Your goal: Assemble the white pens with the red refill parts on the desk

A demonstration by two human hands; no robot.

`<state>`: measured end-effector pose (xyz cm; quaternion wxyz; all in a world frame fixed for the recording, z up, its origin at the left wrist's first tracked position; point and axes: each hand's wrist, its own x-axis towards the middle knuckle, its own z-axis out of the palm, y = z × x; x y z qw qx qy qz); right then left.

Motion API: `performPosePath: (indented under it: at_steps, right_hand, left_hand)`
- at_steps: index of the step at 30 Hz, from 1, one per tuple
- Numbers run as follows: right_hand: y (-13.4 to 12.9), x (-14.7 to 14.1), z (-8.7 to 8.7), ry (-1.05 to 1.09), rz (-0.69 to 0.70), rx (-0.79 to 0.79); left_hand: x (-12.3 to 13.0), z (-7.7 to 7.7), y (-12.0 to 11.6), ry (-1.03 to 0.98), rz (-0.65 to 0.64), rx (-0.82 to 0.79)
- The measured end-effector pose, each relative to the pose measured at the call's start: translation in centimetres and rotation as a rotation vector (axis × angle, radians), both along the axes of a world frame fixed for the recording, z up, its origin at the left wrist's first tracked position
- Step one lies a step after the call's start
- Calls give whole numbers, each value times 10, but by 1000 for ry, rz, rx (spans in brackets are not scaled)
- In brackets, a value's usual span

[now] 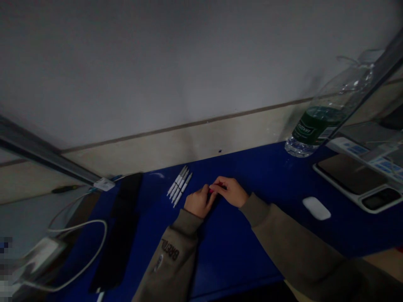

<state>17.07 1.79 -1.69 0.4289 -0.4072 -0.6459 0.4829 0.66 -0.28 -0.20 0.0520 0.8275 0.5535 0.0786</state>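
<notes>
Risking a slip of the small pink piece (pixel 211 190) onto the bench (pixel 233 243), through uneven pressure between left hand (pixel 197 204) and right hand (pixel 232 192); risking also a scatter of the white pens (pixel 180 186), just left of the grip, through any outward swing of the left hand. Pinching the small pink piece with both hands, fingertips nearly together, mostly covering it; impossible to tell the exact gap between fingers.

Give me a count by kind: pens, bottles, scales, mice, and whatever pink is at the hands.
White pens: 4
Bottle: 1
Scale: 1
White mouse: 1
Pink item: 1
Total: 8
</notes>
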Motion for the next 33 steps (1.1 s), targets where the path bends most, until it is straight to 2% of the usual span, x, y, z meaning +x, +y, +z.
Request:
performPosePath:
  at_steps: [4, 10, 20, 24, 28, 33]
  right_hand:
    - [-1, 0, 1, -36, 20, -26]
    - [0, 0, 3, 123, 23, -63]
    - [0, 4, 4, -197, -100, 108]
    - [-2, 3, 7, -193, -81, 113]
    - [-1, 3, 7, -227, -81, 131]
    - [0, 4, 6, -315, -126, 168]
  left_hand:
    - [-3, -4, 2, -99, -1, -14]
    - [-5, -7, 5, -136, -26, 80]
    - [-4, -5, 3, -190, -113, 54]
    - [-3, -6, 4, -177, -85, 84]
    - [-3, -7, 3, -250, -46, 86]
    - [-3, -7, 2, -237, -145, 86]
